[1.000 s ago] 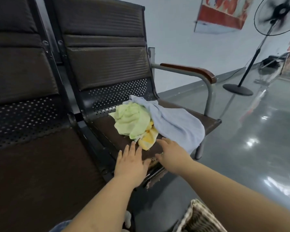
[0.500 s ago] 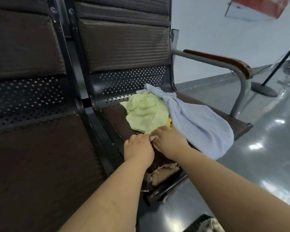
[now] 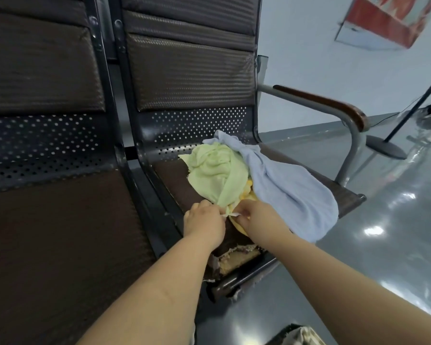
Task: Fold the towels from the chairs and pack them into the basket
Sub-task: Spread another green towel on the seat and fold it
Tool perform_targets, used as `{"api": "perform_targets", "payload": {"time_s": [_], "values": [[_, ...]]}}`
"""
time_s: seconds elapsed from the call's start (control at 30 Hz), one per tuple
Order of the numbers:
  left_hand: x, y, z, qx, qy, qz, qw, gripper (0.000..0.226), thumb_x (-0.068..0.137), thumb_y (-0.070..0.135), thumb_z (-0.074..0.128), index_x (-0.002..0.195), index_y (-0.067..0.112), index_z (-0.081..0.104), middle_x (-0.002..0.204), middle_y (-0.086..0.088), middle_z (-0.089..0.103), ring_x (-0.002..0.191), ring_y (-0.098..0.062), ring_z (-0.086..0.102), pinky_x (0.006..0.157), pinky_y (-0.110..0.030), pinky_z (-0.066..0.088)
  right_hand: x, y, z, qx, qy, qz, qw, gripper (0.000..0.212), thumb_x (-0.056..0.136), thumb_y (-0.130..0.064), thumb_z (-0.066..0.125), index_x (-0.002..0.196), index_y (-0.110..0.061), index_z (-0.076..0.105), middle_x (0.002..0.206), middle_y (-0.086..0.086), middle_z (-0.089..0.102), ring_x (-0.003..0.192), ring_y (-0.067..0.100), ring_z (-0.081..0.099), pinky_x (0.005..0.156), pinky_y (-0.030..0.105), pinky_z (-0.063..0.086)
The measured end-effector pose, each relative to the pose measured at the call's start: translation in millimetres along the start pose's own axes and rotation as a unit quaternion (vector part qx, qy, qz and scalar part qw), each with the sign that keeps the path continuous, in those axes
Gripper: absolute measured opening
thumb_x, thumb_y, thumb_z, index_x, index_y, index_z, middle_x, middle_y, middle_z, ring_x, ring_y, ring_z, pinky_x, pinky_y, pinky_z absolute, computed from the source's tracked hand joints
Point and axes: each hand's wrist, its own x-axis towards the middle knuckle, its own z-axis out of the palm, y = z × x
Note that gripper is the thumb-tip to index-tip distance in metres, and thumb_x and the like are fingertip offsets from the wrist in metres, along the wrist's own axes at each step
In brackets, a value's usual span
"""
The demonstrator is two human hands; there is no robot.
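Observation:
Three crumpled towels lie in a heap on the right-hand chair seat (image 3: pixel 172 178): a pale green towel (image 3: pixel 217 174), a light blue towel (image 3: pixel 291 192) draped over the seat's front right, and a yellow towel (image 3: pixel 246 192) mostly hidden beneath them. My left hand (image 3: pixel 204 221) pinches the near edge of the green towel. My right hand (image 3: pixel 256 216) pinches the same bunched edge beside it, over the yellow towel. The basket (image 3: pixel 296 336) shows only its rim at the bottom edge.
A second brown chair (image 3: pixel 60 232) adjoins on the left. The right chair has a metal armrest with a wooden top (image 3: pixel 334 105) and torn padding at its front edge (image 3: pixel 234 260). A fan stand's base (image 3: pixel 386 149) sits on the glossy grey floor.
Both hands moved from lying flat at the seat's front edge onto the towel heap and took hold of the green towel's near edge. The camera moved closer.

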Motion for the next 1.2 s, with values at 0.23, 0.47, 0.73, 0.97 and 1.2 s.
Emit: {"api": "perform_targets", "payload": {"time_s": [0.23,0.47,0.73,0.97,1.2], "values": [[-16,4,-13,-0.302,0.067,-0.076,0.948,0.025,0.097,0.025,0.051,0.112,0.017,0.07,0.117,0.001,0.066,0.108,-0.019,0.057,0.081,-0.023,0.04,-33,5,1,0.181,0.028,0.036,0.982,0.016,0.093,-0.032,0.057,0.083,-0.02,0.059,0.071,-0.009,0.058,0.066,0.005,0.051,0.059,0.019,0.038],[-32,6,-31,-0.549,0.071,-0.14,0.821,0.028,0.084,0.011,0.07,0.112,0.009,0.067,0.098,-0.003,0.068,0.088,-0.012,0.062,0.084,-0.027,0.049,-44,-7,3,0.292,0.08,0.091,0.949,0.02,0.091,-0.041,0.057,0.092,-0.021,0.063,0.089,-0.008,0.066,0.085,0.008,0.061,0.078,0.026,0.048],[-66,9,-48,-0.651,-0.248,-0.089,0.712,0.034,0.094,-0.001,0.05,0.127,0.004,0.055,0.091,-0.006,0.064,0.079,-0.014,0.06,0.078,-0.026,0.052,-11,-27,-7,0.527,0.084,0.237,0.812,0.04,0.092,-0.029,0.06,0.124,-0.005,0.055,0.114,0.013,0.063,0.103,0.032,0.061,0.092,0.045,0.052],[-77,-6,-61,-0.721,-0.111,-0.157,0.666,0.025,0.095,0.038,0.052,0.102,0.017,0.065,0.103,-0.006,0.065,0.089,-0.02,0.061,0.079,-0.031,0.049,-27,-57,-21,0.474,0.04,0.086,0.875,0.035,0.092,-0.005,0.054,0.125,-0.017,0.061,0.121,0.008,0.064,0.109,0.027,0.061,0.097,0.045,0.049],[-95,-25,-81,-0.737,-0.031,-0.195,0.646,0.019,0.093,0.015,0.059,0.107,0.005,0.067,0.077,-0.008,0.071,0.066,-0.021,0.066,0.05,-0.026,0.052,-63,-87,-14,0.495,-0.045,0.109,0.861,0.023,0.089,-0.036,0.064,0.098,-0.014,0.064,0.103,0.006,0.07,0.095,0.021,0.066,0.087,0.038,0.055]]}}
